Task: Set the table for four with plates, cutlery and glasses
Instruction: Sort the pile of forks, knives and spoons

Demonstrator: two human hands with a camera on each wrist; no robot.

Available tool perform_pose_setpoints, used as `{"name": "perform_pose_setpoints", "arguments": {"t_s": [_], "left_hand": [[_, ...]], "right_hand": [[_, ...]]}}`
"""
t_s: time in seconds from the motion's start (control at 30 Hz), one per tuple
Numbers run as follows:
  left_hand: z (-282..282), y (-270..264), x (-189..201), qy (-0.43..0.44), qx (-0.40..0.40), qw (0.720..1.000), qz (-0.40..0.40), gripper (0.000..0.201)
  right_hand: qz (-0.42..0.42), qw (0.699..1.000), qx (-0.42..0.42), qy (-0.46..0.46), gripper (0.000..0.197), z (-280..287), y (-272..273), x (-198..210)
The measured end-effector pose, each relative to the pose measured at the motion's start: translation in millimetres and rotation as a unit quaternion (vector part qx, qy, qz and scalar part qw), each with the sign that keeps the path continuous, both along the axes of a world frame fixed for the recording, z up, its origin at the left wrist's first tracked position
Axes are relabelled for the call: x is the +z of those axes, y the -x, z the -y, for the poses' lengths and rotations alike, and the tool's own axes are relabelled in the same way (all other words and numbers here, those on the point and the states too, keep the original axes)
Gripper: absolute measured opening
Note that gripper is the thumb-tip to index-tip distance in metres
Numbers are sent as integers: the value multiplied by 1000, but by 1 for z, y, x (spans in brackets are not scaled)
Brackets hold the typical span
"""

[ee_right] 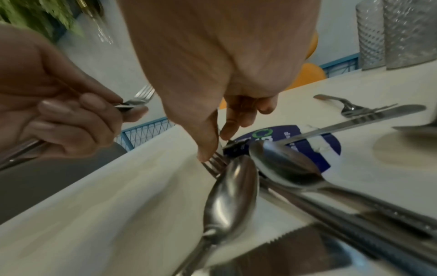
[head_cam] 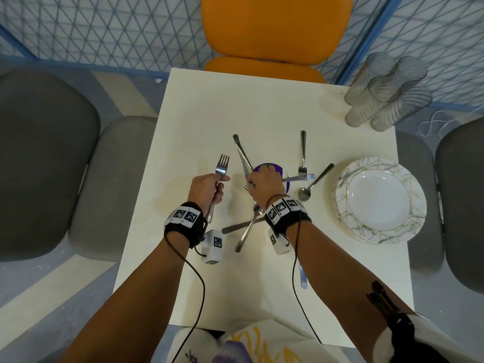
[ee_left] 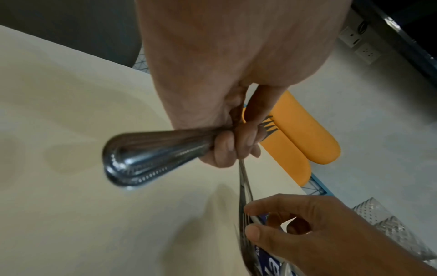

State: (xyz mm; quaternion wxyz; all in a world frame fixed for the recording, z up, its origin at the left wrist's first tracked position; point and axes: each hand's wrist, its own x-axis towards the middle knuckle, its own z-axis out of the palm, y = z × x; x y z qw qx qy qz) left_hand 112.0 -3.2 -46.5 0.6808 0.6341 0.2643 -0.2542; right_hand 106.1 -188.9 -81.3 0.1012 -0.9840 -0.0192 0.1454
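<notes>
My left hand (head_cam: 218, 186) grips a steel fork (head_cam: 222, 166) by its handle and holds it tines up above the cream table (head_cam: 209, 113); the left wrist view shows two stacked handle ends (ee_left: 132, 158) in that grip. My right hand (head_cam: 258, 179) reaches down into the loose cutlery pile, and its thumb and forefinger pinch another fork (ee_right: 215, 164) near the tines. Around it lie knives (head_cam: 242, 155), spoons (head_cam: 248, 229) and one more fork (head_cam: 303, 158). A stack of marbled plates (head_cam: 379, 200) sits at the right edge. Ribbed glasses (head_cam: 385, 93) stand at the far right corner.
A round purple sticker (head_cam: 277, 169) lies under the cutlery. An orange chair (head_cam: 275, 30) stands at the far end, with grey chairs at the left (head_cam: 39, 158) and the right (head_cam: 461, 200). Bare tabletop stretches along the far and left sides.
</notes>
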Motion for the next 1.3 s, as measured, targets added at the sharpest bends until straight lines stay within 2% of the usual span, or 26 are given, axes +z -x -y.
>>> {"name": "perform_pose_setpoints", "arguments": {"t_s": [0.2, 0.37, 0.47, 0.6, 0.77, 0.9, 1.07, 1.17, 1.3], "left_hand": [[0, 3, 0, 12, 6, 1000, -14, 25], [2, 2, 0, 15, -4, 1000, -12, 26], [3, 1, -2, 3, -11, 1000, -18, 30], [3, -1, -3, -8, -17, 1000, -8, 33], [5, -6, -3, -38, -16, 999, 27, 34], [13, -12, 3, -38, -6, 998, 52, 32], [25, -18, 13, 1, -3, 999, 54, 30], [33, -17, 18, 23, -19, 998, 48, 28], [40, -12, 23, 53, -57, 996, 42, 27]], "right_hand": [[-3, 1000, -10, -10, 18, -1, -5, 0], [-21, 999, 6, -27, 24, 3, -7, 0], [-25, 999, 11, -35, 12, 0, -7, 4], [-17, 993, -33, -109, 7, 4, -18, 14], [59, 940, -140, -307, 3, 19, -35, 53], [138, 881, -183, -414, 4, 27, -41, 84], [157, 813, -248, -503, 11, 24, -33, 93], [148, 804, -256, -517, 11, 17, -24, 86], [144, 830, -256, -474, 7, 3, -13, 78]]}}
